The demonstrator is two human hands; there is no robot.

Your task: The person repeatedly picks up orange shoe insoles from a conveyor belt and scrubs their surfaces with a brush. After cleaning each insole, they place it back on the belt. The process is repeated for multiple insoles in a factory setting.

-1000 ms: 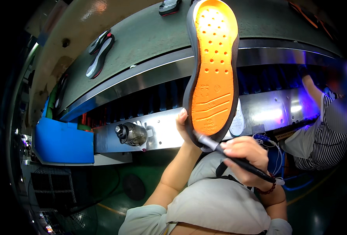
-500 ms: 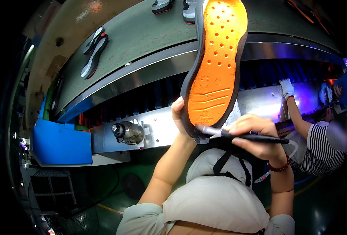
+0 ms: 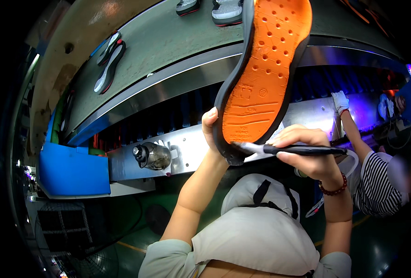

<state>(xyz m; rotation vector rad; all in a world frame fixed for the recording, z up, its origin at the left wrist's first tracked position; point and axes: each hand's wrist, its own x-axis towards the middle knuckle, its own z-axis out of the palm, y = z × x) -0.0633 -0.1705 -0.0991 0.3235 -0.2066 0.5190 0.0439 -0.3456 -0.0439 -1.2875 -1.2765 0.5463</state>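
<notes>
My left hand (image 3: 211, 129) grips the near end of a shoe sole (image 3: 256, 99), thumb at its left rim and the other fingers hidden beneath. The sole has an orange inner face with small holes and grooves, and a raised dark rim. It is held up and tilted, its far end cut off by the top of the picture. In my right hand (image 3: 307, 150) is a black-handled brush (image 3: 303, 150), held like a pen. A thin pale tube runs from the brush's rear. Its bristles touch the sole's near end, at the inner edge of the rim.
Several grey soles, such as one at the left (image 3: 110, 69), lie on a green conveyor belt (image 3: 168, 41). Below its metal edge is a steel ledge (image 3: 196, 162) with a dark bottle (image 3: 152, 156). At the right, a person in a striped shirt (image 3: 377, 190) reaches in with a gloved hand (image 3: 340, 101).
The sole has tilted, its far end swinging right. The brush has shifted slightly up, and its bristles remain at the near end. Soles on the belt have slid slightly left.
</notes>
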